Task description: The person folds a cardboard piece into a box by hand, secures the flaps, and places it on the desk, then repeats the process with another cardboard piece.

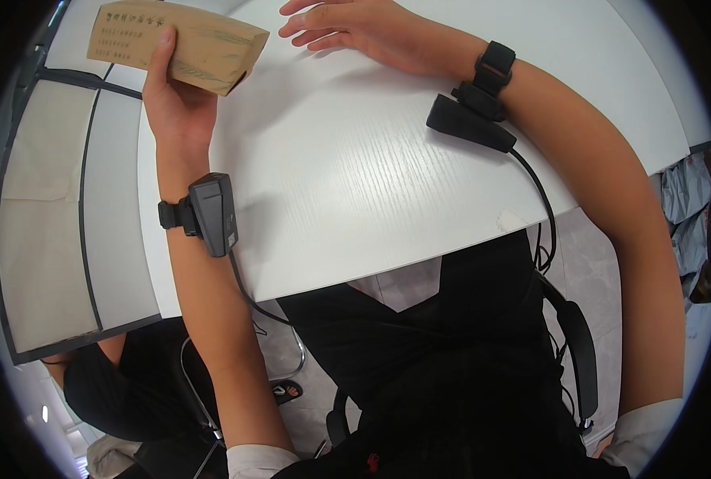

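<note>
My left hand [182, 99] grips a brown cardboard box [212, 45] at the upper left, thumb over its printed face and the other fingers hidden beneath. The box bears writing and green plant-like drawings. To the right of it, my right hand [349, 30] is over the white table [343, 179] with its fingers apart and nothing in them. Each forearm wears a strapped black device with a cable, one at the left wrist [213, 214] and one at the right wrist [469, 123].
A partition with pale panels [41, 239] borders the table on the left; beyond it sits another person in black [128, 383]. A black chair armrest [580, 353] is at my right. Grey plastic bags [687, 209] lie at the far right, past the table edge.
</note>
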Demonstrator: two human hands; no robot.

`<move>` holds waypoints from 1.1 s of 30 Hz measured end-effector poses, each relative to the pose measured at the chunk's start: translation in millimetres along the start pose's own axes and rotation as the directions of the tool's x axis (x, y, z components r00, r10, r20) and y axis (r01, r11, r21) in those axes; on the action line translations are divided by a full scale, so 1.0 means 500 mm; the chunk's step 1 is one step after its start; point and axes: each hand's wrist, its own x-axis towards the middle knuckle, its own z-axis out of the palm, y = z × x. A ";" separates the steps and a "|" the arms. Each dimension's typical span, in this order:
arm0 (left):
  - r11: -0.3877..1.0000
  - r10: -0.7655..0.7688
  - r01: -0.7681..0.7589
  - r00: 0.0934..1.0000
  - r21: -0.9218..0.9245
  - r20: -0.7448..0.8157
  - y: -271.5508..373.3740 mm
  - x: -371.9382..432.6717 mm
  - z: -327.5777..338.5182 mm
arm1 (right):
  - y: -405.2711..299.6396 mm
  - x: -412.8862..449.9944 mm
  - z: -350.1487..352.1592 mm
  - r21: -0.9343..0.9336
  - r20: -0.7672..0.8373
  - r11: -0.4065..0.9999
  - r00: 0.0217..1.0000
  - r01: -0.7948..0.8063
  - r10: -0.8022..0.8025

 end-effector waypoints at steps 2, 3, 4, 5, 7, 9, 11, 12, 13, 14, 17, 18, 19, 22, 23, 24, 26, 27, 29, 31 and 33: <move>0.999 0.038 -0.039 0.998 0.019 0.046 -0.012 0.000 0.000 | 0.000 -0.001 0.000 -0.012 0.000 1.000 1.000 -0.002 0.002; 0.996 0.075 -0.079 0.993 0.038 0.092 -0.019 0.000 0.001 | 0.001 -0.002 -0.001 -0.039 0.001 0.999 1.000 0.002 -0.002; 0.996 0.074 -0.078 0.993 0.036 0.092 -0.028 -0.001 0.003 | 0.002 -0.002 -0.003 -0.066 0.002 0.998 1.000 0.006 -0.006; 0.984 0.135 -0.141 0.989 0.111 0.062 -0.034 -0.002 0.005 | 0.003 0.000 -0.002 -0.065 0.004 0.998 1.000 0.007 -0.006; 0.955 0.207 -0.207 0.978 0.210 0.024 -0.041 -0.002 0.007 | 0.006 0.005 -0.003 -0.053 0.024 0.999 1.000 0.005 -0.004; 0.937 0.193 -0.200 0.980 0.287 0.051 -0.050 -0.007 0.009 | 0.008 0.007 -0.004 -0.087 -0.017 0.996 1.000 0.004 -0.006; 0.894 0.207 -0.231 0.973 0.385 0.105 -0.062 -0.011 0.011 | 0.011 0.009 -0.004 -0.120 -0.058 0.993 0.998 0.003 -0.010; 0.893 0.206 -0.231 0.973 0.386 0.106 -0.063 -0.012 0.011 | 0.014 0.011 -0.004 -0.101 -0.052 0.995 0.999 0.001 -0.006; 0.873 0.215 -0.256 0.966 0.414 0.145 -0.064 -0.013 0.011 | 0.018 0.013 -0.004 -0.082 -0.046 0.997 0.999 -0.002 -0.002; 0.853 0.221 -0.282 0.957 0.438 0.186 -0.064 -0.013 0.014 | 0.022 0.015 -0.007 -0.083 -0.049 0.997 0.999 -0.002 -0.002; 0.852 0.170 -0.259 0.959 0.454 0.228 -0.064 0.002 -0.002 | 0.030 0.018 -0.015 -0.074 -0.022 0.996 0.999 0.044 -0.045; 0.845 0.140 -0.247 0.958 0.474 0.249 -0.064 0.004 -0.007 | 0.030 0.016 -0.017 -0.066 -0.010 0.996 0.998 0.054 -0.055; 0.845 0.139 -0.246 0.959 0.475 0.249 -0.068 0.004 -0.012 | 0.031 0.015 -0.018 -0.059 0.001 0.996 0.998 0.064 -0.064; 0.830 0.093 -0.215 0.963 0.514 0.253 -0.066 -0.008 -0.017 | 0.017 0.008 -0.001 -0.063 -0.010 0.996 0.998 0.064 -0.064; 0.835 0.120 -0.237 0.959 0.497 0.257 -0.069 -0.007 -0.013 | 0.017 0.006 -0.003 -0.065 -0.014 0.996 0.998 0.063 -0.064; 0.839 0.147 -0.259 0.955 0.479 0.260 -0.071 -0.007 -0.011 | 0.018 0.006 -0.004 -0.060 -0.005 0.996 0.998 0.067 -0.067; 0.824 0.166 -0.283 0.949 0.491 0.268 -0.064 -0.008 -0.008 | 0.018 0.006 -0.005 -0.054 0.003 0.996 0.998 0.071 -0.071; 0.807 0.186 -0.306 0.944 0.505 0.274 -0.058 -0.010 -0.005 | 0.018 0.006 -0.005 -0.065 -0.009 0.995 0.997 0.069 -0.070; 0.822 0.208 -0.307 0.946 0.480 0.250 -0.046 -0.013 0.001 | 0.021 0.009 -0.006 -0.073 -0.023 0.995 0.997 0.068 -0.070; 0.852 0.234 -0.309 0.947 0.422 0.220 -0.039 -0.005 -0.004 | 0.027 0.013 -0.007 -0.055 -0.029 0.997 0.998 0.059 -0.061; 0.882 0.262 -0.317 0.945 0.348 0.198 -0.033 -0.002 -0.002 | 0.037 0.017 -0.013 -0.038 -0.027 0.997 0.998 0.063 -0.064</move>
